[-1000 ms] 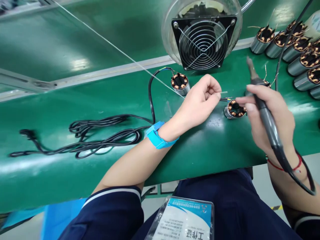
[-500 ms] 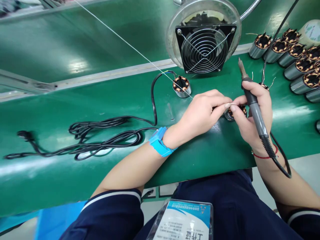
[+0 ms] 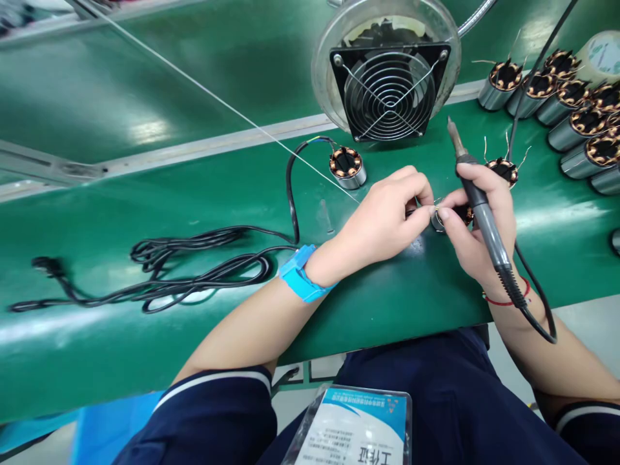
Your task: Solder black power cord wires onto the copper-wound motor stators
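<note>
In the head view, my right hand (image 3: 477, 223) has a soldering iron (image 3: 490, 223) lodged in it, tip pointing up and away. Its thumb and a finger also meet my left fingertips. My left hand (image 3: 394, 210) is closed in a pinch at a thin wire (image 3: 436, 208). Just beneath the fingers is a motor stator (image 3: 464, 216) with copper windings, partly covered by my right hand. A pale thin strand (image 3: 232, 106) runs from the upper left down behind my left hand; its end is hidden.
A stator with cable attached (image 3: 347, 169) stands left of my hands, its black cable (image 3: 208, 265) coiled on the green bench. A fan (image 3: 390, 97) stands behind. Another stator (image 3: 504, 171) with upright leads is beyond my right hand; several more (image 3: 586, 123) fill the far right.
My left fingers have curled more and moved slightly down at the wire. My right hand and the iron have shifted a little left, and the stator behind them shows more. The view has shifted slightly.
</note>
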`<state>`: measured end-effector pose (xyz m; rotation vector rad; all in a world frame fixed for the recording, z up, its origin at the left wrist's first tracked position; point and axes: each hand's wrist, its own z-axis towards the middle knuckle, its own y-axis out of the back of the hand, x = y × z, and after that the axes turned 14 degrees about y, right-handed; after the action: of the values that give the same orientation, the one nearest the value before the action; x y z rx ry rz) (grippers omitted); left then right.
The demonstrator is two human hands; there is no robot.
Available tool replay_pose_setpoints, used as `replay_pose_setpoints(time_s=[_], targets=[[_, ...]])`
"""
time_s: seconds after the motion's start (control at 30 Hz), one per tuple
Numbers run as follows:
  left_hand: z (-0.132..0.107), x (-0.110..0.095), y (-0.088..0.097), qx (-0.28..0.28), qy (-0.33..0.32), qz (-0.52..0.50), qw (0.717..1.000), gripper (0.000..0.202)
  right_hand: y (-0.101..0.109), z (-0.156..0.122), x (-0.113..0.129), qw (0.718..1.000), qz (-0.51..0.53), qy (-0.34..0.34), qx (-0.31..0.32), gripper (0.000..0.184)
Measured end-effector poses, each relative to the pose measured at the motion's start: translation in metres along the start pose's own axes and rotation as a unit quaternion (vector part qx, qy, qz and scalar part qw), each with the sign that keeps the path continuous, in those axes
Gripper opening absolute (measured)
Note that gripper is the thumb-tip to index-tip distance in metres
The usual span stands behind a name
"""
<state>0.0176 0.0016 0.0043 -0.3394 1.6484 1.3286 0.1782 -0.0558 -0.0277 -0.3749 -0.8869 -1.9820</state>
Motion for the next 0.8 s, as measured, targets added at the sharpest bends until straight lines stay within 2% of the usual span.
replay_pose_setpoints(time_s=[0.2,0.33,0.4,0.6,0.8], targets=[[0.004,0.008,-0.007,0.024,0.102,-0.07,0.992,0.014,0.011,-0.008,0.006,0.997,-0.039,-0.019,-0.067,0.036],[0.003,0.009,-0.009,0.047,0.124,-0.108,0.985,0.014,0.02,-0.03,0.012,0.989,-0.036,-0.001,-0.142,0.035],[0.002,0.009,-0.01,0.047,0.123,-0.115,0.985,0.015,0.024,-0.04,0.012,0.986,-0.032,0.021,-0.161,0.035],[0.001,0.01,-0.011,0.044,0.129,-0.123,0.983,0.017,0.03,-0.045,0.011,0.986,0.028,0.12,-0.111,0.015],[0.001,0.011,-0.01,0.054,0.142,-0.127,0.98,0.015,0.03,-0.044,0.015,0.988,-0.006,0.126,-0.089,0.013]])
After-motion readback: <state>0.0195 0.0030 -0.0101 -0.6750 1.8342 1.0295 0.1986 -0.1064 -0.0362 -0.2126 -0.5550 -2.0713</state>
